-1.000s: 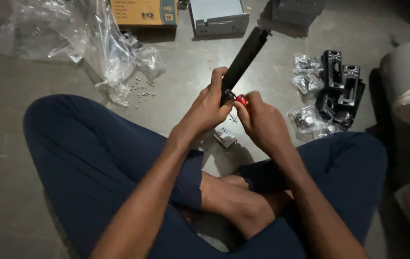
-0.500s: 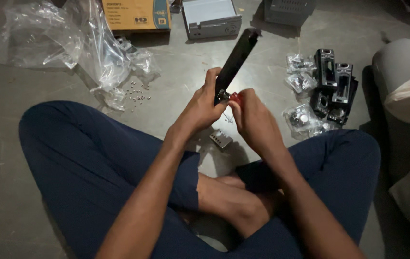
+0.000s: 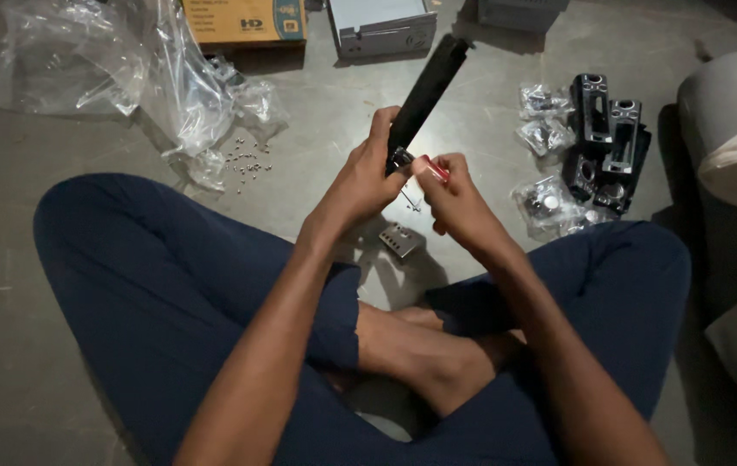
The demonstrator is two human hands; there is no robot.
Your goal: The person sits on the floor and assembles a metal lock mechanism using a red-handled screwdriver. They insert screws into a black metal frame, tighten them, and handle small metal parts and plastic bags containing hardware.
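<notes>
Head view. Grey concrete floor (image 3: 58,345), dim room. Left hand (image 3: 360,177) wrapped round black bar (image 3: 424,91), tilted up-right above the floor. Right hand (image 3: 454,198) pinching red-handled screwdriver (image 3: 434,167) at the bar's lower end. Below them: small metal bracket (image 3: 401,240). Left: plastic bags (image 3: 127,69), loose screws (image 3: 247,160). Right: black parts (image 3: 605,138). Top: cardboard box (image 3: 243,22).

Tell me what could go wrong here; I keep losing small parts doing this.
The loose screws scattered on the floor could roll or get kicked away. The screwdriver in the right hand might slip toward the left hand gripping the black bar.
</notes>
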